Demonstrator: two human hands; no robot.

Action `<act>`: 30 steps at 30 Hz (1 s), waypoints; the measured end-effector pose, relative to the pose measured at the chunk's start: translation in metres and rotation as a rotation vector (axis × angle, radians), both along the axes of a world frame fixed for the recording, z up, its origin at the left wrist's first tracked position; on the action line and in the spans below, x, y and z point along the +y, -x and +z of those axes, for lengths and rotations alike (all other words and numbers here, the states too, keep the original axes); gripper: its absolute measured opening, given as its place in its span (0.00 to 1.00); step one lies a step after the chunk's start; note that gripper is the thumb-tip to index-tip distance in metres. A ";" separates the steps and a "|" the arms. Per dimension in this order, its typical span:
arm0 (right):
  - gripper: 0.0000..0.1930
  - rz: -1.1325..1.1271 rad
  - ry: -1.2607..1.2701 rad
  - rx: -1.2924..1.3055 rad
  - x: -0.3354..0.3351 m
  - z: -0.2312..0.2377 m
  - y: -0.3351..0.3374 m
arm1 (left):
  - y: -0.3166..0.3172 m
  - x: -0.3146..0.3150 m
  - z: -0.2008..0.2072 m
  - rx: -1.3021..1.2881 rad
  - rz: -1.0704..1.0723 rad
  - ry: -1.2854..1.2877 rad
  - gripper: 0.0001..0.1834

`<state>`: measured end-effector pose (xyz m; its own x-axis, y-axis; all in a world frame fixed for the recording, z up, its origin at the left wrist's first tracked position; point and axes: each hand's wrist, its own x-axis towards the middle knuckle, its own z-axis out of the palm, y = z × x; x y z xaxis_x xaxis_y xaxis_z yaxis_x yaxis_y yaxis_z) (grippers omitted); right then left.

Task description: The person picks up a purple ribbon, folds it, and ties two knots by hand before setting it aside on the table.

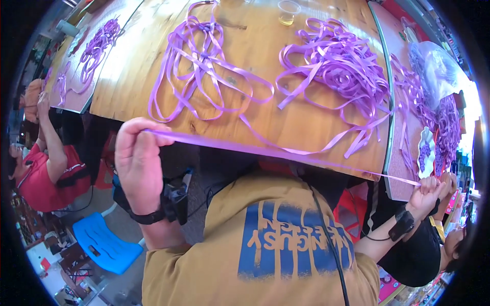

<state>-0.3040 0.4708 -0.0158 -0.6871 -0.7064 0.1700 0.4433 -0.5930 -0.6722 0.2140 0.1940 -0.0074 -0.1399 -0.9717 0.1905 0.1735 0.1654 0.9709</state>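
Note:
A purple ribbon [265, 151] is stretched across in front of my chest, just off the table's near edge. Its left end is pinched between the thumb and fingers of my left hand [139, 163]. Far out to the right, my right hand [426, 195] is closed round the other end. On the table, a loose looped bunch of purple ribbon [201, 66] lies beyond my left hand. A larger tangled heap of purple ribbon [342, 71] sits to its right, with strands trailing toward the near edge.
The wooden table [250, 46] holds a clear plastic cup [288, 13] at the far side. Side tables carry more ribbon [99, 48] and a white tray of small purple pieces [425, 152]. People sit at both sides. A blue chair [107, 244] stands lower left; a black cable [329, 239] crosses my shirt.

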 end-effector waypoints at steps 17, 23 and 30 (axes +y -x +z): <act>0.12 0.819 -0.571 0.458 -0.149 0.033 -0.236 | 0.119 0.039 0.016 -0.364 -0.584 0.432 0.15; 0.09 0.820 -0.625 0.396 -0.145 0.031 -0.230 | 0.119 0.037 0.008 -0.295 -0.595 0.318 0.14; 0.09 0.772 -0.591 0.447 -0.142 0.025 -0.230 | 0.124 0.029 0.005 -0.321 -0.642 0.419 0.11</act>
